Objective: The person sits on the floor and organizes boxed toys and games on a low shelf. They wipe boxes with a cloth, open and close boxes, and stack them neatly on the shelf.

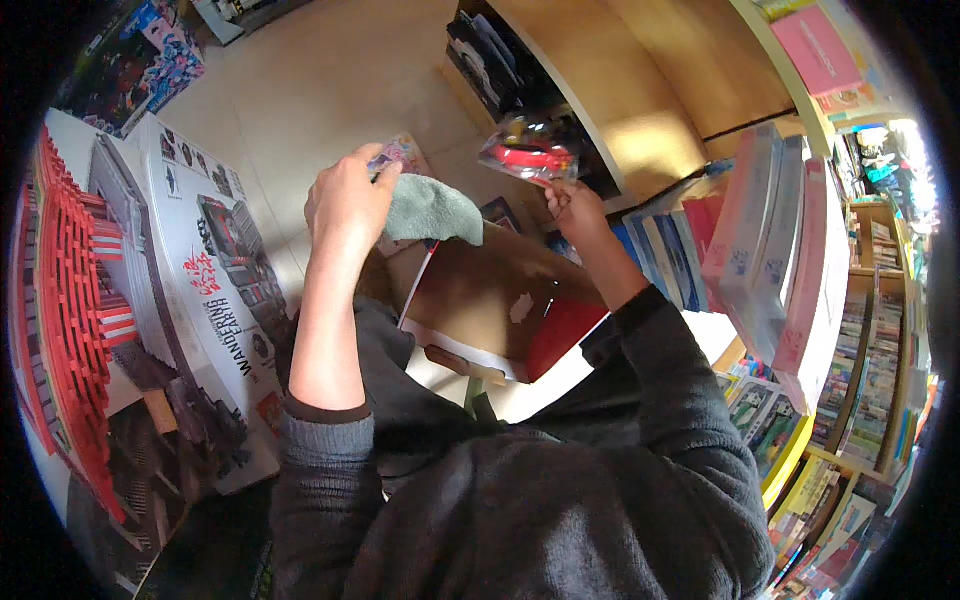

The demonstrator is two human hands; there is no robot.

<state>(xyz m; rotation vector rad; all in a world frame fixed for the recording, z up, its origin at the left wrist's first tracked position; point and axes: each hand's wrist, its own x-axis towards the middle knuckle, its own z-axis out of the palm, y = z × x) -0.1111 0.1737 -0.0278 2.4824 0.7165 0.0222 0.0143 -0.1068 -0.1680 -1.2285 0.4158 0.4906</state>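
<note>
I see a large white-and-red box (pixel 150 300) at frame left, a clear red-filled packet (pixel 528 152) upper centre, and pink-white boxes (pixel 780 250) right.

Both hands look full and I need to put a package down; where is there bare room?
Bare floor lies beyond the left hand, between the big white box and the wooden shelf unit. The open cardboard box looks largely empty. Right of the right hand, stacked boxes crowd everything.
</note>
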